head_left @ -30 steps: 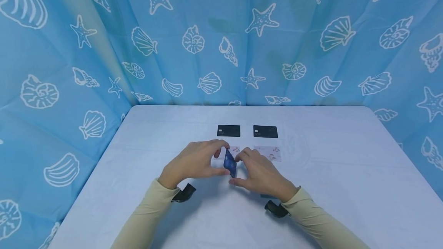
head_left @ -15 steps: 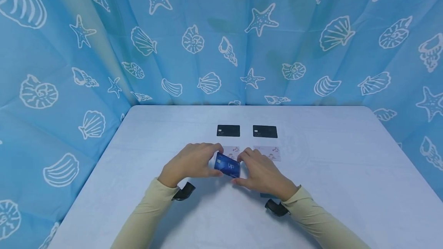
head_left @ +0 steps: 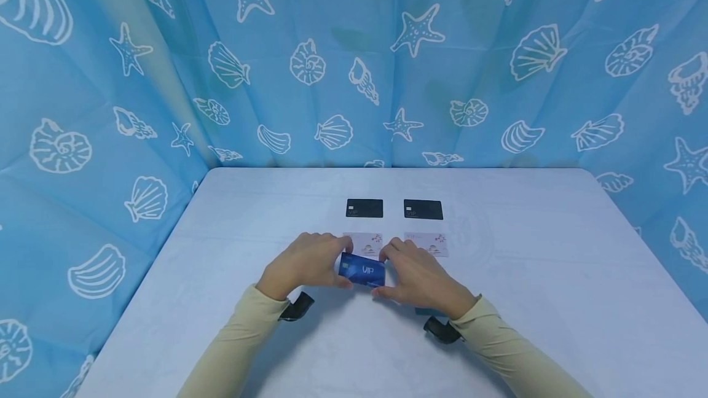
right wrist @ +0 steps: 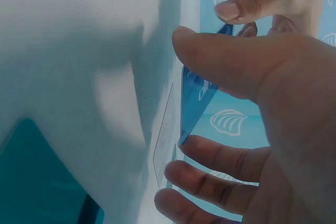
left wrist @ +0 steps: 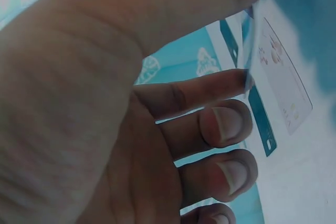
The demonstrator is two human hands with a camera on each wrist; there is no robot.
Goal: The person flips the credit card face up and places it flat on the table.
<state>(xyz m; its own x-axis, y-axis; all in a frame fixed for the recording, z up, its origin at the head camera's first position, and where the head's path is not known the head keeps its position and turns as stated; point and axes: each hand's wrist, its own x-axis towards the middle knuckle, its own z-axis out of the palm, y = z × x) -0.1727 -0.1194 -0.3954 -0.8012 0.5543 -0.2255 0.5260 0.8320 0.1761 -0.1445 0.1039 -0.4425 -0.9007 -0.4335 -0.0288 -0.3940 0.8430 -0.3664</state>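
A blue card marked VIP (head_left: 362,269) is held up over the white table between both hands, its printed face toward the head camera. My left hand (head_left: 312,263) pinches its left end between thumb and index finger. At the right end, the thumb and index finger of my right hand (head_left: 417,275) grip the short edge. In the right wrist view the blue card (right wrist: 197,98) spans from the right thumb to the fingers. Just behind it lie two pale pink flowered cards, a left one (head_left: 365,242) partly overlapped and a right one (head_left: 431,243).
Farther back on the white table (head_left: 265,207) lie two black VIP cards, one on the left (head_left: 364,208) and one on the right (head_left: 423,209). A teal card (head_left: 427,311) lies partly hidden beneath the right wrist. A blue shell-print curtain (head_left: 354,78) stands behind the table.
The blue card has turned from nearly edge-on to face the head camera and now lies closer to level. My left hand has shifted slightly left and down; the right hand has barely moved.
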